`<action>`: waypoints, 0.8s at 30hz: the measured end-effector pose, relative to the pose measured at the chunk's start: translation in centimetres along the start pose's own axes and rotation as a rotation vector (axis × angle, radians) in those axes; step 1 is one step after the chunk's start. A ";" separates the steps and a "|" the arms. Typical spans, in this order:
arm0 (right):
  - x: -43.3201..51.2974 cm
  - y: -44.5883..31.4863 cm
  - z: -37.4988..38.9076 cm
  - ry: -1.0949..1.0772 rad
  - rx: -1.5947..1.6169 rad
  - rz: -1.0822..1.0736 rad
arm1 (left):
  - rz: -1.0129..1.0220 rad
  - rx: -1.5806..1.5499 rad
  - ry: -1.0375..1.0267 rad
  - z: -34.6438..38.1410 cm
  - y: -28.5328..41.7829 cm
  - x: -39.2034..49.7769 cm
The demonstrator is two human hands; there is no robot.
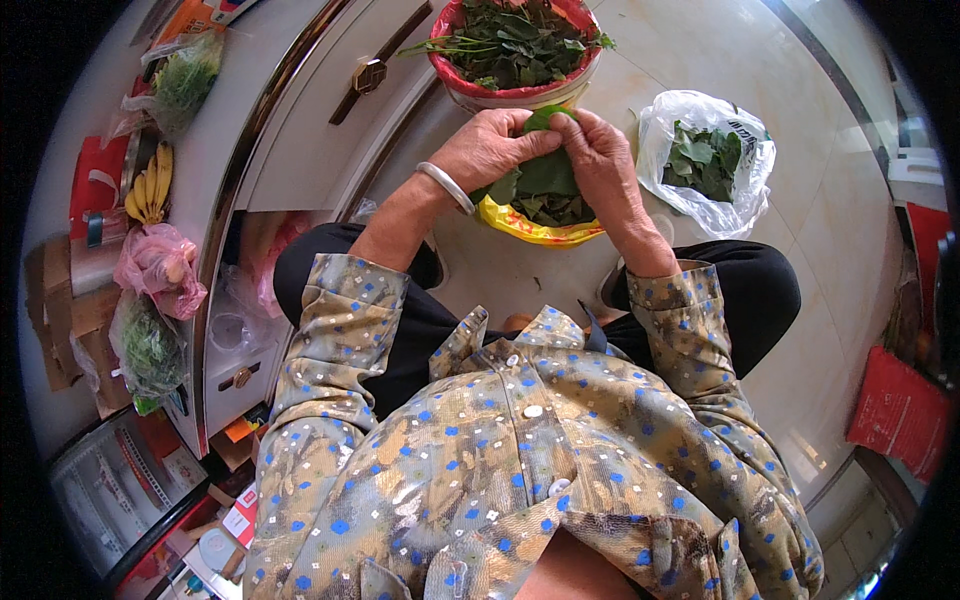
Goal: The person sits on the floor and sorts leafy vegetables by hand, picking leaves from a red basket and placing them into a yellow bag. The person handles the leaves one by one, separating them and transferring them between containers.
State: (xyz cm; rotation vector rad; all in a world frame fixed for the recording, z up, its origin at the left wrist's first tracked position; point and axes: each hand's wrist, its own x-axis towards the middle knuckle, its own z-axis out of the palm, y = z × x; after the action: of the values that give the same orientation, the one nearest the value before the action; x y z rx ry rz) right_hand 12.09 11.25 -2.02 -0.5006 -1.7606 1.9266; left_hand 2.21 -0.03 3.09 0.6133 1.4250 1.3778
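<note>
Both hands meet in front of me around broad green leaves. My left hand, with a pale bangle at the wrist, pinches them between thumb and fingers. My right hand grips their upper edge close beside it. Just below is a yellow plastic bag with dark leaves inside, partly covered by my hands. Beyond them stands a bucket lined with a red bag, heaped with leafy stems. To the right a white plastic bag lies open around more green leaves.
White cabinets run along the left. Their countertop holds bananas, a pink plastic bag and bagged greens. A red box rests at the far right on the tiled floor. My bent knees flank the yellow bag.
</note>
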 end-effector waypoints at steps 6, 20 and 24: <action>1.2 -3.1 -4.4 0.405 0.309 0.160 | -0.017 0.141 0.117 -1.5 0.6 -0.1; -0.8 -2.8 -0.1 -0.180 -0.118 -0.182 | -0.049 -0.161 0.153 -2.3 0.5 -0.4; -1.7 -2.1 1.3 -0.171 -0.438 -0.512 | -0.111 -0.247 0.250 -1.3 0.6 -0.7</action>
State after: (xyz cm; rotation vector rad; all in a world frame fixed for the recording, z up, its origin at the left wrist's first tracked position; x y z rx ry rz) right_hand 12.92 9.33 0.09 -0.0074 -2.1723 1.2651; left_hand 1.14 -1.02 3.60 0.2049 1.4293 1.5513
